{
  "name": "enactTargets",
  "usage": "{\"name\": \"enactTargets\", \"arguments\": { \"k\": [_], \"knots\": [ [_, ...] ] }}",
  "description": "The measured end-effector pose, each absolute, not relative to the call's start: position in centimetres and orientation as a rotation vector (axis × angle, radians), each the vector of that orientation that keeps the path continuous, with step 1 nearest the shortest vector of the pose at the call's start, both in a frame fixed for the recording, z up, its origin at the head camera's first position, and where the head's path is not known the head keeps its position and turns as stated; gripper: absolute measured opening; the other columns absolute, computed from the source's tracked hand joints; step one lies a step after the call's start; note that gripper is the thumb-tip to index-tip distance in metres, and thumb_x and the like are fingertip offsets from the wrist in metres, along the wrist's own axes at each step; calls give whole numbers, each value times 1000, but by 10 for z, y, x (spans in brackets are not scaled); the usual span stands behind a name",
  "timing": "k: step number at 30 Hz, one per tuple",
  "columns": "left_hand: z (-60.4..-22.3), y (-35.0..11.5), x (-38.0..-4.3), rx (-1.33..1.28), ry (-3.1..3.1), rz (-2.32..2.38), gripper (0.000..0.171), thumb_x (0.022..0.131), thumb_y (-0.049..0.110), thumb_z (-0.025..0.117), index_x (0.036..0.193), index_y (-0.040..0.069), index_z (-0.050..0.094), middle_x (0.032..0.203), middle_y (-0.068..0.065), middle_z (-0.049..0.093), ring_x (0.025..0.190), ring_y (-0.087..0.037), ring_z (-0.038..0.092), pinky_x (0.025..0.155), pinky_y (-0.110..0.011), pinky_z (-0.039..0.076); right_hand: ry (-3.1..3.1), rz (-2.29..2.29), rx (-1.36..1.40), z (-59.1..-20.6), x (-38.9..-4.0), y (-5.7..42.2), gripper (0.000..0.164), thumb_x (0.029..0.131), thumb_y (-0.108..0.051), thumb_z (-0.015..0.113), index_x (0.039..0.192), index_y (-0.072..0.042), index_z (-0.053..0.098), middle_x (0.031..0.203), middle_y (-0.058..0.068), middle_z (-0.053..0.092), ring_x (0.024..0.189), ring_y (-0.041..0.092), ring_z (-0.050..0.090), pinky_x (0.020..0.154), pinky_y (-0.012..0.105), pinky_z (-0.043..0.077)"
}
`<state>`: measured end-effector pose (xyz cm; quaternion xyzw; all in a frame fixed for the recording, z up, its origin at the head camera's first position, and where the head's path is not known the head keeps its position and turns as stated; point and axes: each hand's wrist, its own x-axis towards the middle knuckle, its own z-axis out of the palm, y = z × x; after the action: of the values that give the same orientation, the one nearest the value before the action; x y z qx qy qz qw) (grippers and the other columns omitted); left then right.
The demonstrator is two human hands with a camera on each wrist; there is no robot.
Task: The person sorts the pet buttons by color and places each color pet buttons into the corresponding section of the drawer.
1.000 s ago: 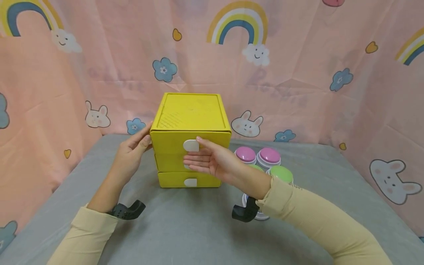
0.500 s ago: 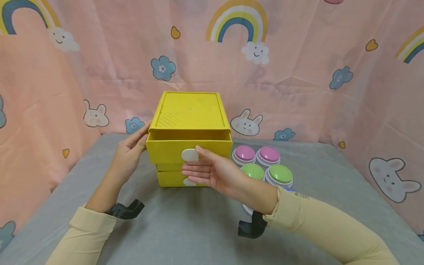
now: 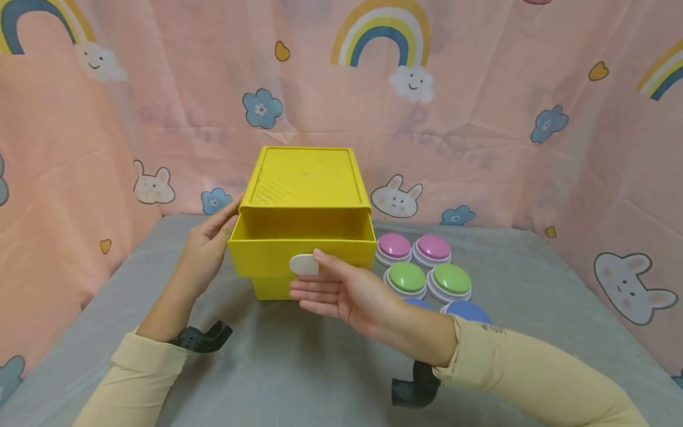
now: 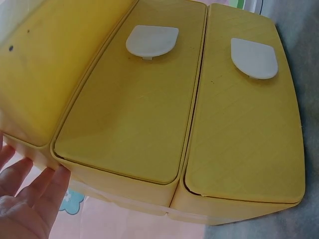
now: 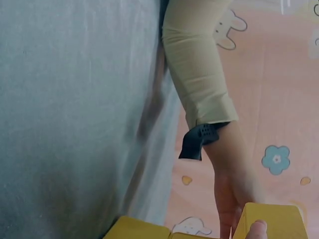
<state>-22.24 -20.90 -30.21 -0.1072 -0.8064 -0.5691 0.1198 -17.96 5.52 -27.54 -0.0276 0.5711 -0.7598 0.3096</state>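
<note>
A yellow drawer box [image 3: 309,178] stands on the cloth-covered table. Its top drawer [image 3: 267,254] is pulled well out, and the inside walls show. My right hand [image 3: 357,296] pinches that drawer's white handle [image 3: 303,264]; the thumb lies at its right edge, the index finger is hidden, and the other fingers stretch out below. My left hand [image 3: 205,252] rests against the box's left side with extended fingers. In the left wrist view, left fingertips [image 4: 57,184] touch the side near the two lower drawers, whose white handles [image 4: 152,41] show.
To the right of the box, round push lights or buttons stand in rows: pink [image 3: 433,248], green [image 3: 452,279] and blue [image 3: 468,311], partly covered by the right forearm. A pink patterned curtain [image 3: 320,107] hangs behind the grey tabletop [image 3: 277,367].
The top drawer has slid out from closed towards me, drawn by the right hand. The right forearm has moved back, uncovering more of the round buttons. My left hand stays at the box's side.
</note>
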Motion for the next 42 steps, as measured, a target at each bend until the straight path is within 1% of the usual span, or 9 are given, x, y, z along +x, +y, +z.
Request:
{"name": "enactTargets", "arguments": {
  "k": [5, 9, 12, 15, 18, 23, 26, 37, 42],
  "knots": [
    [-304, -209, -223, -326, -2329, -1683, 52, 105, 43, 45, 154, 30, 37, 160, 1, 37, 148, -23, 36, 92, -6, 47, 1501, -1997, -72, -275, -172, 57, 59, 101, -43, 55, 135, 4, 54, 131, 24, 64, 116, 31, 68, 98, 38, 55],
    [-304, -209, -223, -343, -2311, -1696, 51, 105, 43, 45, 154, 31, 38, 160, 0, 39, 142, -22, 44, 87, -10, 53, 1495, -1993, -80, -276, -165, 58, 59, 101, -43, 55, 135, 4, 53, 130, 25, 65, 115, 31, 68, 98, 38, 55],
    [-305, -210, -223, -354, -2299, -1707, 51, 105, 42, 45, 154, 29, 38, 159, -2, 39, 133, -12, 51, 85, -13, 55, 1491, -1990, -88, -276, -161, 58, 58, 101, -43, 56, 135, 4, 52, 129, 24, 65, 115, 31, 68, 98, 38, 55],
    [-305, -210, -223, -356, -2298, -1710, 52, 105, 42, 45, 155, 27, 37, 159, -4, 40, 122, 1, 55, 83, -13, 56, 1492, -1990, -98, -276, -156, 59, 58, 101, -42, 56, 135, 4, 52, 128, 25, 65, 114, 31, 68, 98, 39, 55],
    [-305, -211, -223, -355, -2302, -1709, 53, 105, 42, 45, 155, 26, 37, 159, -5, 40, 113, 7, 58, 81, -14, 57, 1493, -1987, -101, -276, -153, 59, 58, 100, -42, 57, 135, 4, 52, 128, 24, 66, 114, 30, 69, 98, 38, 55],
    [-304, -211, -223, -358, -2292, -1725, 55, 105, 41, 46, 156, 22, 36, 158, -9, 41, 95, 4, 67, 76, -17, 59, 1496, -1976, -95, -276, -147, 61, 59, 99, -43, 58, 135, 4, 53, 127, 22, 67, 114, 29, 69, 98, 38, 55],
    [-304, -211, -223, -362, -2290, -1729, 55, 105, 40, 46, 156, 22, 36, 157, -9, 42, 88, 1, 69, 74, -19, 60, 1496, -1970, -98, -275, -145, 62, 60, 99, -44, 58, 135, 4, 53, 127, 22, 67, 114, 29, 68, 99, 38, 54],
    [-304, -211, -222, -374, -2272, -1746, 50, 105, 40, 45, 154, 29, 38, 157, -11, 42, 90, 1, 69, 76, -19, 60, 1472, -1957, -136, -279, -134, 64, 63, 100, -44, 55, 136, 8, 53, 128, 23, 66, 114, 28, 69, 100, 37, 54],
    [-305, -211, -222, -375, -2281, -1720, 51, 105, 39, 45, 155, 28, 37, 157, -10, 42, 91, 3, 68, 76, -17, 59, 1471, -1955, -125, -281, -130, 64, 63, 100, -45, 56, 135, 8, 54, 127, 23, 66, 114, 28, 69, 99, 38, 54]
  ]
}}
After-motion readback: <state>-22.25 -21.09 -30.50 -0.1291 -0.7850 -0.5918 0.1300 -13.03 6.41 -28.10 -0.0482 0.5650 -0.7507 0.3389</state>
